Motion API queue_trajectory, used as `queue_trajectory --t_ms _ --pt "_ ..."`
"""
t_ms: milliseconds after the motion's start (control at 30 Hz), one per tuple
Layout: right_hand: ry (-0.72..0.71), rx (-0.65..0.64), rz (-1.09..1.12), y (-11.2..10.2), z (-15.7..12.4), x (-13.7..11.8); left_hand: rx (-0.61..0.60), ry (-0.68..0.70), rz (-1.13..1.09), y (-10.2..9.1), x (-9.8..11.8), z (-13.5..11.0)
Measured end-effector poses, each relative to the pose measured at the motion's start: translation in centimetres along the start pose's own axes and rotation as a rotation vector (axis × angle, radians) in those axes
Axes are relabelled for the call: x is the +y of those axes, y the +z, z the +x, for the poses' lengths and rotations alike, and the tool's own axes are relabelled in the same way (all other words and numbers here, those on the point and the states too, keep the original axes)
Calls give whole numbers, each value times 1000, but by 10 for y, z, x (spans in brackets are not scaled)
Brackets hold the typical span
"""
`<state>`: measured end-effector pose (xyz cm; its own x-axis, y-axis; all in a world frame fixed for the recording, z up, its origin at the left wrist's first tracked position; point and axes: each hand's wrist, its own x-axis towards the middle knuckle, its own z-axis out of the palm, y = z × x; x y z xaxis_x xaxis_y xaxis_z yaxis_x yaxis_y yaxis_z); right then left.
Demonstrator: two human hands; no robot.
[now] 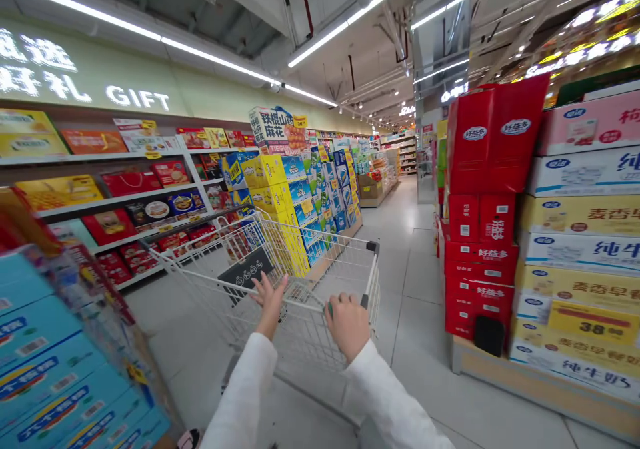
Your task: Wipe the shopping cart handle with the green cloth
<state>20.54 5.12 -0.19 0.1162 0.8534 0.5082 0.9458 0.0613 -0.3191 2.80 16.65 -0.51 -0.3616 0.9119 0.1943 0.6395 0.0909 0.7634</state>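
Note:
A wire shopping cart (300, 316) stands in front of me, with a dark panel (246, 272) on its far side. My right hand (349, 324) is wrapped over the cart's near rail, close to the black corner piece. A small bit of green shows beside that thumb; I cannot make out what it is. My left hand (270, 300) rests at the same rail farther left, its fingers stretched out and spread. No goods show inside the basket. White sleeves cover both wrists.
Stacked blue cartons (60, 369) stand close on the left. Ahead is a display of yellow boxes (273, 196) and blue ones. Gift shelves (115, 202) line the left wall. Red cartons (480, 262) and milk cartons (580, 249) rise on the right. A tiled aisle (400, 256) runs between.

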Motion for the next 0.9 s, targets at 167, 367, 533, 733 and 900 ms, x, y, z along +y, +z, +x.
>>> queue_trajectory --t_ms 167,367,533,733,900 --pt "-65 -23 91 -2 -29 -48 -23 81 -33 -36 -37 13" --pt "-40 44 296 3 -46 -89 11 185 -29 -58 -59 30" --pt "0 359 672 -9 -29 -45 -6 54 44 -71 -43 19" --pt "-113 155 320 5 8 -2 -100 417 461 -57 -11 -52" --pt "-233 -4 130 27 3 -12 -651 222 875 -40 -14 -71"
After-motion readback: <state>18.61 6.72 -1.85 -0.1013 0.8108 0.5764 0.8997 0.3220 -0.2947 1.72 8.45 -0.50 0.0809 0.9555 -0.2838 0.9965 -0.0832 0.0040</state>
